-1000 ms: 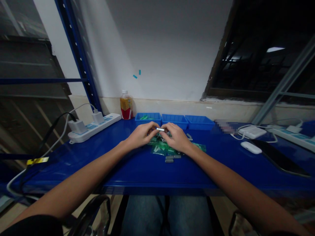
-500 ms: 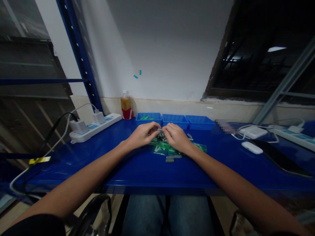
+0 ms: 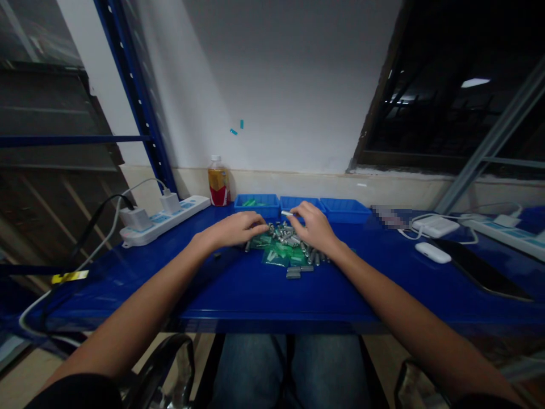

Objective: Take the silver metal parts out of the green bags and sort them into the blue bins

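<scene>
My right hand (image 3: 314, 227) pinches a small pale cylinder (image 3: 286, 213) between thumb and fingers, above the back of the pile. To the left, my left hand (image 3: 238, 228) hovers at the pile's left edge, fingers apart from the thumb, with nothing visible in it. Between and below the hands lies a heap of small silvery metal cylinders (image 3: 293, 240) on green plastic bags (image 3: 275, 257). Two metal pieces (image 3: 293, 274) lie at its front edge. Behind stand three blue trays; the left tray (image 3: 256, 212) holds green items.
A drink bottle (image 3: 218, 182) stands by the wall. Power strips lie at the left (image 3: 166, 220) and right (image 3: 511, 234). A white case (image 3: 433, 253) and a dark phone (image 3: 479, 271) are on the blue table (image 3: 255, 295) at the right.
My hands have moved apart. The right one has lifted toward the trays with the pale cylinder; the left one has shifted left and opened. More of the pile now shows.
</scene>
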`<control>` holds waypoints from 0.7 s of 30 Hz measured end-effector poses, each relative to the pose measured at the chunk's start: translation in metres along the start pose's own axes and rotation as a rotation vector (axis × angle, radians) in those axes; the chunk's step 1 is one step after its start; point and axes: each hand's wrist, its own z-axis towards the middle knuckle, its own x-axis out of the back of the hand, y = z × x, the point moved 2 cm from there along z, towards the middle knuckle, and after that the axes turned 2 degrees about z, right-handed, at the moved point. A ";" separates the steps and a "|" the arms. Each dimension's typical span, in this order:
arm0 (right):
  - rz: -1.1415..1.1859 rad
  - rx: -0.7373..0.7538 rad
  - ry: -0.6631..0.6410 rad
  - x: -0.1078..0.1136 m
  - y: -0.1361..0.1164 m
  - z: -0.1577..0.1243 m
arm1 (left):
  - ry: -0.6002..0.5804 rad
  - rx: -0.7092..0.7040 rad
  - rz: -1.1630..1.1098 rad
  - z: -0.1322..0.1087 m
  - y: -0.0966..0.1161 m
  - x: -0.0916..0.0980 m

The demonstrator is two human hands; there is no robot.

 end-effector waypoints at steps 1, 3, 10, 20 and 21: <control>-0.017 -0.047 0.036 0.001 0.013 0.000 | -0.058 0.037 0.016 -0.003 -0.009 0.002; -0.052 -0.146 0.098 0.005 0.041 -0.001 | -0.178 0.117 0.044 -0.008 -0.026 0.001; -0.154 -0.391 0.206 0.013 0.105 -0.014 | -0.294 0.179 -0.011 -0.002 -0.044 -0.020; -0.235 -0.444 0.095 0.002 0.115 -0.019 | -0.258 0.215 -0.022 -0.002 -0.048 -0.018; -0.239 -0.450 0.086 0.001 0.116 -0.019 | -0.258 0.222 -0.009 -0.002 -0.048 -0.018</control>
